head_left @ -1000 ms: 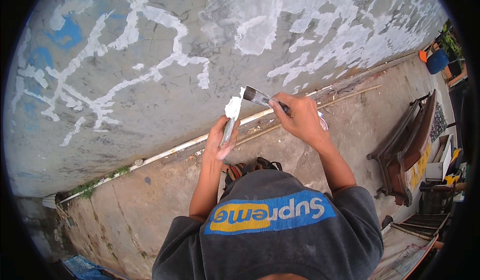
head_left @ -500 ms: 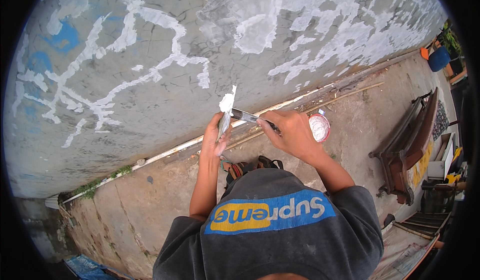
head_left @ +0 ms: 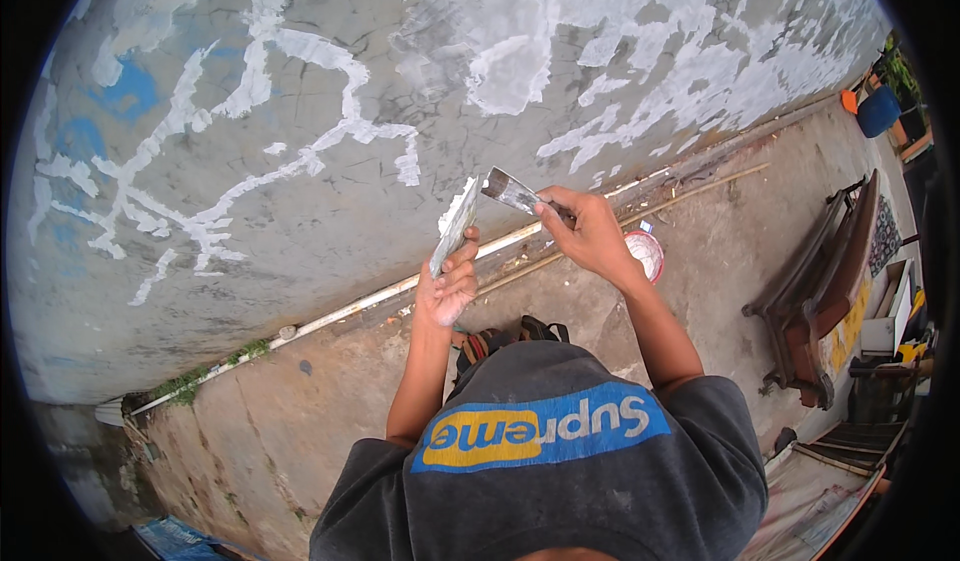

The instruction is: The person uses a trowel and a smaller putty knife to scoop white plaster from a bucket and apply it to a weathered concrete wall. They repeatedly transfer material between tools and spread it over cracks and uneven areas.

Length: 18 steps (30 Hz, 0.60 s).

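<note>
My left hand (head_left: pixel 452 286) is closed round a flat, putty-smeared board (head_left: pixel 455 229), which is tilted nearly edge-on. White putty (head_left: pixel 459 207) lies along its upper part. In my right hand (head_left: pixel 592 238) is a putty knife (head_left: pixel 512 191), gripped by its handle. Its broad blade points up and left, close to the board's top edge, with a small gap between them. Beyond both hands rises a grey wall (head_left: pixel 330 201) with white putty patches (head_left: pixel 352 126) branching along its cracks. A round red-rimmed tub (head_left: pixel 645 255) of white putty stands on the ground beyond my right wrist.
A white pipe (head_left: pixel 355 303) runs along the wall's foot, with a thin pole (head_left: pixel 690 193) beside it. Dark carved wooden furniture (head_left: pixel 812 306) stands at the right on the concrete ground (head_left: pixel 690 301). Farther back is a blue barrel (head_left: pixel 879 112).
The putty knife has come away from the board and its blade has swung upward. My left hand has turned the board and moved slightly right; my right hand has risen a little.
</note>
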Tool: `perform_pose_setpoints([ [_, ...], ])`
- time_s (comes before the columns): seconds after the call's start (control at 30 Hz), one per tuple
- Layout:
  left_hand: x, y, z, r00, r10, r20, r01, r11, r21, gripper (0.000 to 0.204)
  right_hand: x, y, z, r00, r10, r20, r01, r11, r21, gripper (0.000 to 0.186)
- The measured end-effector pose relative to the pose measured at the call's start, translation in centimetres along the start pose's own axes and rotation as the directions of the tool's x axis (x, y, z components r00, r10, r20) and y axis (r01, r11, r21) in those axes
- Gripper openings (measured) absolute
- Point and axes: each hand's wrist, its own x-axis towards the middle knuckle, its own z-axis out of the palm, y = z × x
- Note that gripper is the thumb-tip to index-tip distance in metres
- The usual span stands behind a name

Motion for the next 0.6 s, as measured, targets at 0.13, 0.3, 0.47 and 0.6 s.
perform_pose_setpoints([
  [0.13,-0.1,-0.1,0.3,1.0,0.016,-0.025,-0.016,1.0,-0.011,0.026,0.3,0.1,0.0,0.999,0.036,0.03,-0.036,0.999,0.028,0.017],
  [0.3,0.2,-0.3,0.5,0.999,-0.007,-0.041,0.004,0.997,-0.076,0.022,0.2,-0.3,0.4,1.0,-0.015,0.028,0.014,0.999,0.031,0.017],
  [0.47,0.2,0.1,0.0,0.995,0.052,-0.081,-0.045,0.995,0.087,0.021,0.1,-1.8,0.3,0.999,-0.016,0.038,0.021,0.99,-0.142,0.015],
  [0.6,0.3,0.1,-0.3,0.986,0.129,-0.107,-0.107,0.975,0.194,0.019,-0.3,-2.7,0.5,0.994,-0.107,0.032,0.112,0.963,-0.244,0.014],
])
